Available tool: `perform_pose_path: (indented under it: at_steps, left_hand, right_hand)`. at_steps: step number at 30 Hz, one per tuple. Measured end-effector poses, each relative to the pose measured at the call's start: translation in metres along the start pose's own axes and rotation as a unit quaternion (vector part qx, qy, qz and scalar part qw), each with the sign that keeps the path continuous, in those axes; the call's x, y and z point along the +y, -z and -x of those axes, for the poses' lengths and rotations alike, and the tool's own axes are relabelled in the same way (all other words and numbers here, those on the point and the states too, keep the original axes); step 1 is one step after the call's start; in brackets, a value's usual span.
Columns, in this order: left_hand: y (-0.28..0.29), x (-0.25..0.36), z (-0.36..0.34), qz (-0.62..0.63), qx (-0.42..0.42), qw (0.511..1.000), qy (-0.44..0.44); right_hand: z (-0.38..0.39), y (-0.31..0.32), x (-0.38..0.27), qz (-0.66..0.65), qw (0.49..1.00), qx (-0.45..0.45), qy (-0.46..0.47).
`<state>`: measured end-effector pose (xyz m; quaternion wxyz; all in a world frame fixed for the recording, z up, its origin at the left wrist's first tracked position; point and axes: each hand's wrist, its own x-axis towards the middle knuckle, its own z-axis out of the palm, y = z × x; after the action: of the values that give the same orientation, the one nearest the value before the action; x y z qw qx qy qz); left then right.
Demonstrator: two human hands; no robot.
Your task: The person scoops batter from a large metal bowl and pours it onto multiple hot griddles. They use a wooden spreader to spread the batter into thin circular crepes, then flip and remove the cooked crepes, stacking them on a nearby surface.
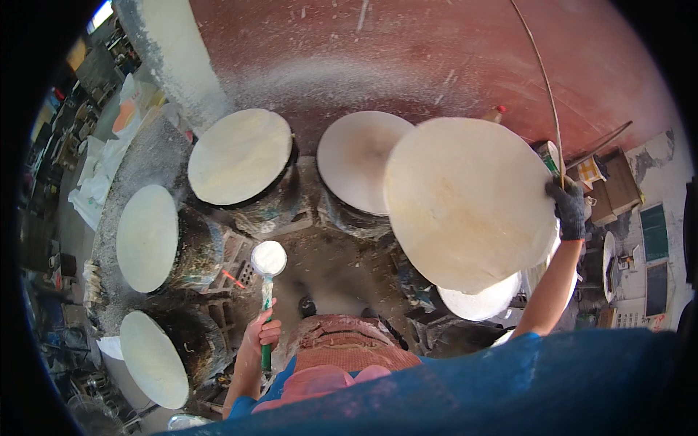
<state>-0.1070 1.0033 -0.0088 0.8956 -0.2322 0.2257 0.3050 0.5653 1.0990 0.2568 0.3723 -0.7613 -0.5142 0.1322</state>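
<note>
My bare left hand (263,331) is closed round the green handle of a ladle (267,259), whose round bowl is full of white material. On the right, my right hand (566,209), in a dark grey glove, grips the edge of a large thin cream-coloured round sheet (469,200); a thin rod or cord runs up from those fingers, and whether they also hold it is unclear. The raised sheet hangs over a white round top (469,305), mostly hidden. Pale round griddle tops on blackened drums stand around me (238,152), including a greyish one (356,156) beside the sheet.
A red wall (407,51) rises behind the drums. A concrete ledge (134,171) with white plastic bags (102,174) curves round the left. Bricks (225,265) lie between the drums. Cardboard boxes (618,182) and other clutter stand at the far right.
</note>
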Motion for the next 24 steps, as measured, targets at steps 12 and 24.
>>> perform_pose_path:
  at_steps: [12,24]
  left_hand:
    - [-0.032,-0.155,-0.123,-0.035,-0.002,0.981,0.189]
    - [-0.006,-0.145,-0.134,-0.070,-0.004,0.967,0.244]
  right_hand:
    - [0.082,0.310,0.116,0.612,0.760,0.182,0.120]
    - [0.199,0.114,0.383,0.557,0.814,0.108,-0.120]
